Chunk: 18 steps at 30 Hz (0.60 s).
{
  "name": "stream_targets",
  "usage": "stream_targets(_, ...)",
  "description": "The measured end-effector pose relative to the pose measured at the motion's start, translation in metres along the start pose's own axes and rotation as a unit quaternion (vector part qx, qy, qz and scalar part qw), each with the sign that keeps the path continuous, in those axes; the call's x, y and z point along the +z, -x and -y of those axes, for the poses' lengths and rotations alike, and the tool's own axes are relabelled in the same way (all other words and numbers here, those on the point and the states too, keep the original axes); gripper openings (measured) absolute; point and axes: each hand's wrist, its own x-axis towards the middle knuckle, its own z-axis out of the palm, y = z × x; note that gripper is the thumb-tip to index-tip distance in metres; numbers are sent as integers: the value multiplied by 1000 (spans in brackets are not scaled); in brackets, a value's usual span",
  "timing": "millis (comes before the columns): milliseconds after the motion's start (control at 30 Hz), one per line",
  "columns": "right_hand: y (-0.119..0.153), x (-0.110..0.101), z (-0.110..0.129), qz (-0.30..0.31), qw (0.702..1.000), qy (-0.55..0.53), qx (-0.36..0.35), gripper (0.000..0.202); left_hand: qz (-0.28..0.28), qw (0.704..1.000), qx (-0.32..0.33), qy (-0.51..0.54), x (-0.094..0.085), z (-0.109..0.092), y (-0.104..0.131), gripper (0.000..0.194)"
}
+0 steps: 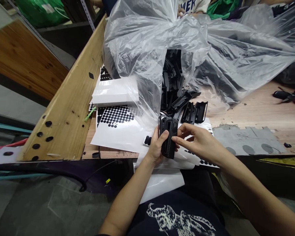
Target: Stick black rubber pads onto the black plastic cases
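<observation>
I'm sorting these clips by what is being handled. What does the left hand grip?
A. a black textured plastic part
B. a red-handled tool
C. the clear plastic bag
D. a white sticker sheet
A: the left hand wraps around the black textured plastic part, while the right hand touches its edge with the fingertips.

A dark navy shirt (179, 213) is worn, seen at the bottom centre of the frame. A white octopus print (173, 218) is shown on it. Both forearms are left bare.
</observation>
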Motion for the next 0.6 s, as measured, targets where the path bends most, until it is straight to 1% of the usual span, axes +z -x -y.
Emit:
stream_targets(33, -1, 2, -3, -4, 1000, -16, 2, 29, 2, 1000, -1, 1, 0, 0, 0, 61)
stream_targets(67, -2, 4, -5, -22, 999, -23, 3, 32, 3, 1000, -1, 2, 0, -1, -1, 60)
stream_targets(167, -2, 13, -15, -136, 991, -4, 6, 36, 11, 1000, 0, 6, -2, -1, -1, 58)
stream_targets(200, -1, 17, -18, -163, 987, 10, 11, 35, 10, 1000, 1, 12, -3, -1, -2, 58)
stream_targets(233, 1, 22, -21, -170, 985, 29, 19, 34, 7, 1000, 2, 22, -4, -1, -2, 58)
stream_targets(267, 4, 27, -25, -158, 986, 53, 26, 32, 3, 999, 1, 34, -5, -1, -2, 59)
stream_targets(333, 11, 38, -34, -108, 989, 100, 15, 26, -6, 998, -9, 56, -8, -1, -1, 61)
stream_targets(400, 16, 48, -43, -72, 987, 138, -37, 20, -6, 997, -26, 71, -9, -2, 0, 59)
stream_targets(500, 18, 55, -58, -69, 976, 163, -123, 13, 4, 992, -57, 116, -10, -8, 1, 48)
stream_targets(600, 17, 56, -69, -71, 974, 153, -151, 8, 0, 973, -89, 215, -10, -22, 2, 43)
